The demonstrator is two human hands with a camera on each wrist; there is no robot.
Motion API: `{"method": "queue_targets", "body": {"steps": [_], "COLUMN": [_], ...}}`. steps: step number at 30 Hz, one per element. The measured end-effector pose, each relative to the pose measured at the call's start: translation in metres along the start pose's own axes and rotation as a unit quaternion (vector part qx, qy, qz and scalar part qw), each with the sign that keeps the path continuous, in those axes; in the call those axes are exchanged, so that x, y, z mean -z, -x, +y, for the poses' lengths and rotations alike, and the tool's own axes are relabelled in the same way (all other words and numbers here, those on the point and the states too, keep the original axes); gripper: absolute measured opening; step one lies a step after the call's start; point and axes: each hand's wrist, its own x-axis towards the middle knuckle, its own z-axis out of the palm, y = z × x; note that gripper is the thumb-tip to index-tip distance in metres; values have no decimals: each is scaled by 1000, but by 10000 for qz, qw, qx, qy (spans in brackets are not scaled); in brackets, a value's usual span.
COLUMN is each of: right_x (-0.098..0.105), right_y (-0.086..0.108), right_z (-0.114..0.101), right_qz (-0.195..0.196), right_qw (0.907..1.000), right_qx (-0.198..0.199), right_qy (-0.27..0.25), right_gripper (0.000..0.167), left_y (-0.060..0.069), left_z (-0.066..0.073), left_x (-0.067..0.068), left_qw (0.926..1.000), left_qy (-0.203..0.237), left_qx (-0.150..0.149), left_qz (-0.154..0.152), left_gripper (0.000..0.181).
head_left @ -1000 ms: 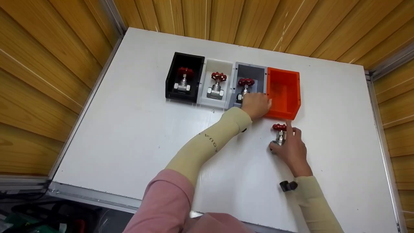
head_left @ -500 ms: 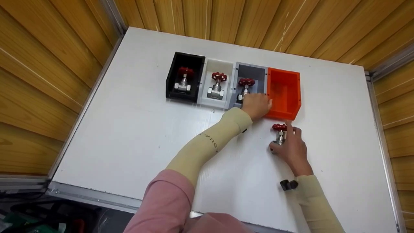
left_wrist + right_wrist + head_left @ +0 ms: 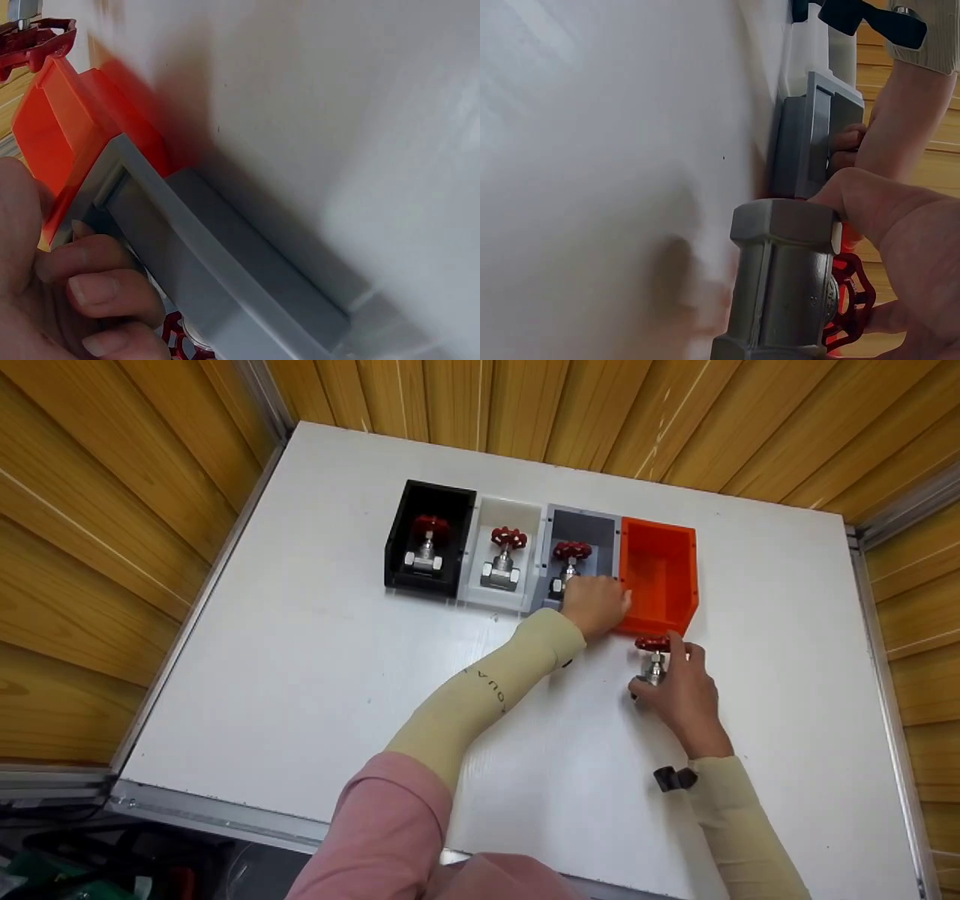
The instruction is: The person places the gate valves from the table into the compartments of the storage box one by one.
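My left hand (image 3: 595, 604) grips the front corner of the grey bin (image 3: 583, 523), beside the orange bin (image 3: 657, 562); in the left wrist view its fingers (image 3: 105, 289) curl inside the grey bin. A gate valve with a red handwheel (image 3: 572, 551) stands in that bin, partly hidden by the hand. My right hand (image 3: 684, 690) holds another valve (image 3: 654, 666) just in front of the orange bin, handwheel towards it. In the right wrist view the thumb presses the hexagonal end of this valve's metal body (image 3: 780, 277), which appears raised above the table.
Left of the grey bin, a white bin (image 3: 486, 596) and a black bin (image 3: 405, 577) join the row, each holding a red-wheeled valve. The bins stand on a white table (image 3: 300, 660). Wood-patterned walls (image 3: 525, 405) rise behind and at both sides.
My right hand has moved slightly forward with the valve, closer to the orange bin's front edge. The left hand has stayed on the grey bin.
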Motion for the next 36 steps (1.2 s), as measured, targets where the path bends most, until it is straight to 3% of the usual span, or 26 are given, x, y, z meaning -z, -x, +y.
{"method": "queue_targets", "body": {"steps": [20,36], "right_x": [24,36], "right_y": [-22,-44], "right_z": [-23,-28], "right_qz": [161,235], "right_qw": [9996,9988], "right_qx": [210,383], "right_qy": [-14,-175], "right_gripper": [90,97], "left_y": [0,1], "left_z": [-1,-1], "left_x": [1,2], "left_qw": [9999,9997], "left_qy": [-156,-253], "left_qx": [-67,-41], "left_qz": [-23,39], "left_gripper": [47,48]}}
